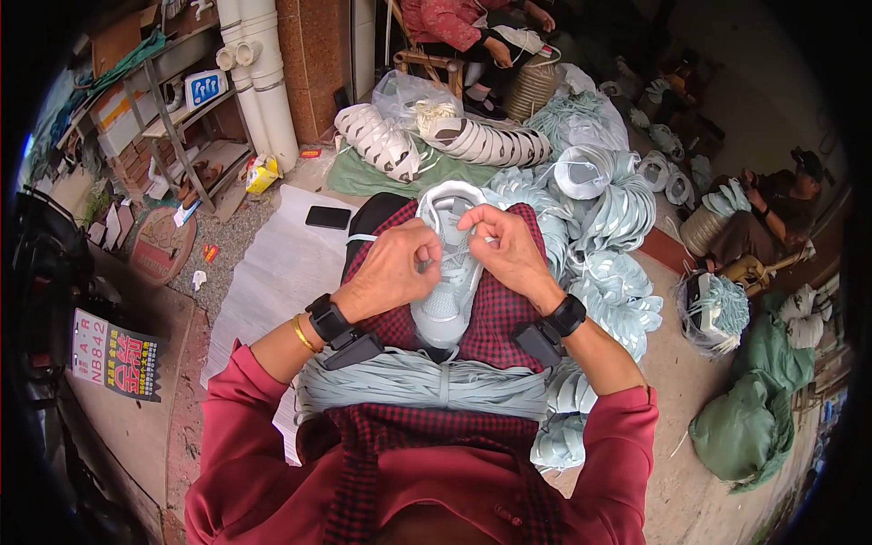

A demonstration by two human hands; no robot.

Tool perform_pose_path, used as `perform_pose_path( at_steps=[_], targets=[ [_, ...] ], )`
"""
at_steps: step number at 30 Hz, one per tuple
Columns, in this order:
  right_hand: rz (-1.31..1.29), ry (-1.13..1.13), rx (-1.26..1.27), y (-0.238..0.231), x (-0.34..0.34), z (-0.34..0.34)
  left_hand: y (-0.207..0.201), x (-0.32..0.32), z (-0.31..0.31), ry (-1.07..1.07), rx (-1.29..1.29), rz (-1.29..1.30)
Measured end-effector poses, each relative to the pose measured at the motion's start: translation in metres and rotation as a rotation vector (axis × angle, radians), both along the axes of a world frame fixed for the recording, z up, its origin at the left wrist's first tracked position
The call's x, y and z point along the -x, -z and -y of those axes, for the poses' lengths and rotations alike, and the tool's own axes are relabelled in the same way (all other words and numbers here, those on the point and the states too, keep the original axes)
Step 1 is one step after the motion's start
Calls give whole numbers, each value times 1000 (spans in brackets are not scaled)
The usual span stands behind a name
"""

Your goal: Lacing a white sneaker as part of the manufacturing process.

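Observation:
A pale grey-blue sneaker (442,310) rests on my lap, toe toward me, on the red-and-black checked cloth (495,331). At the left side of its lacing, the fingers of my left hand (400,262) are curled in a pinch. A pale shoelace (362,238) sticks out beyond that hand. My right hand (510,250) pinches at the right side of the lacing, thumb and forefinger together on lace. The hands partly cover the eyelets. Across my lap, nearer my body, lies a tied bundle of pale blue laces (418,383).
Stacked pale blue shoe uppers (610,291) pile up on my right. White shoe uppers (486,143) lie ahead on green cloth. A black phone (328,217) sits on a white sheet (259,272) at left. Other people (447,27) sit ahead and at far right. A green sack (745,431) stands right.

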State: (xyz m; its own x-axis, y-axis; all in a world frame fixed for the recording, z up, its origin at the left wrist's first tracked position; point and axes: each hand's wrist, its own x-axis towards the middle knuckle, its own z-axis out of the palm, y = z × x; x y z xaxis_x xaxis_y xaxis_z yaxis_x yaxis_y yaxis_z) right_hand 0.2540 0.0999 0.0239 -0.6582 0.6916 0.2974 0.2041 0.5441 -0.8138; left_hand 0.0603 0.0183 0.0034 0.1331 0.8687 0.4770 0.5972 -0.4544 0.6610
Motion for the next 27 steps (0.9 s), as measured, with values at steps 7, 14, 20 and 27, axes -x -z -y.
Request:
perform_pose_path(
  at_steps=[7,14,20,27],
  targets=[
    [-237,-51,391,13,-31,4,4,2,-2,39,80,91],
    [-65,-60,382,5,-44,2,-1,13,-5,58,-66,-60],
    [325,-36,-374,-23,-42,22,-1,20,-7,-37,-123,-116],
    [210,78,-273,-20,-43,25,-17,5,-8,50,-1,-107]
  ],
)
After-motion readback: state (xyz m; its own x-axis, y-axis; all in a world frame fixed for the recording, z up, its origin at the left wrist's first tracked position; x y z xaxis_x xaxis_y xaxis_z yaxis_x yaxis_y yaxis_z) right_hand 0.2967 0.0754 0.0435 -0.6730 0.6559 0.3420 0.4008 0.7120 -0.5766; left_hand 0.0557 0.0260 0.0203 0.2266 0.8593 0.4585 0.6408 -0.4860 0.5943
